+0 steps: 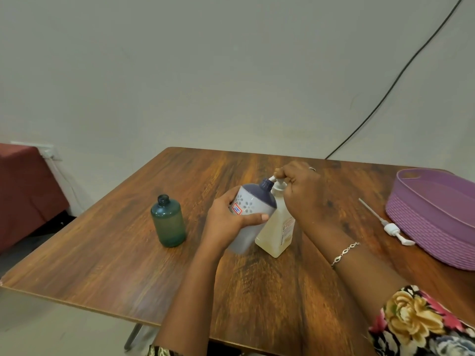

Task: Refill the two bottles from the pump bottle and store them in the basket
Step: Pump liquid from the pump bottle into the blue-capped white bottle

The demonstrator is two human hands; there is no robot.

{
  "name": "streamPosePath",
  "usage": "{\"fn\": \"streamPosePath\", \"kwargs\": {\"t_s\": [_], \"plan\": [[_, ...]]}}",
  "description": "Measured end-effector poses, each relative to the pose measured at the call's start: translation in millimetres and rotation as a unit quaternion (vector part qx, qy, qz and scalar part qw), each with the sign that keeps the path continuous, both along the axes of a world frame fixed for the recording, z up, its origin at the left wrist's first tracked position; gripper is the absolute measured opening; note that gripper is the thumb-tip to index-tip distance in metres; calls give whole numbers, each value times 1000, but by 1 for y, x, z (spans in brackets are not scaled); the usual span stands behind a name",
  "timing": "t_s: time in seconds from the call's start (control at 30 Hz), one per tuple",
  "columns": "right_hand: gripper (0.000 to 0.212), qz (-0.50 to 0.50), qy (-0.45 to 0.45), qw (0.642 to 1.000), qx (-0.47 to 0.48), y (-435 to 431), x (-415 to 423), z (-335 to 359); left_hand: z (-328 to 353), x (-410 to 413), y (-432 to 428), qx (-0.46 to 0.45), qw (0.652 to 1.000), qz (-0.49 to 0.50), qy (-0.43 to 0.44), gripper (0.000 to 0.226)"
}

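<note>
My left hand (232,217) grips a white bottle with a dark blue shoulder (253,201), tilted so that its open neck meets the nozzle of the pump bottle (279,227). The pump bottle stands at the table's middle and holds pale yellow liquid. My right hand (300,194) covers its white pump head, with the fingers curled over it. An uncapped teal bottle (168,222) stands upright to the left, apart from both hands. The purple basket (434,214) sits at the right edge of the table.
A loose white pump with a long tube (388,224) lies on the wooden table (128,253) just left of the basket. A black cable (393,80) runs down the wall behind. A dark red covered piece of furniture (25,186) stands at the far left.
</note>
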State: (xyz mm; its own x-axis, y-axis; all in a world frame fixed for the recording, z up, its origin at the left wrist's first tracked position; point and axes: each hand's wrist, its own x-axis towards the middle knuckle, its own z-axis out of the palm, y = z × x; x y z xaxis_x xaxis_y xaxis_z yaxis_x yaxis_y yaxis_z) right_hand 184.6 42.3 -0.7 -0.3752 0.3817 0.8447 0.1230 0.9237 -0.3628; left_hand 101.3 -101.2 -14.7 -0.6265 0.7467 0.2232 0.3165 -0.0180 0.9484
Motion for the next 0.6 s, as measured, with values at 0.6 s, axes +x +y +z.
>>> {"fn": "streamPosePath", "kwargs": {"t_s": [0.6], "plan": [[28, 26, -3, 998, -62, -2, 8, 9, 4, 2, 2, -21, 1000, 3, -2, 67]]}}
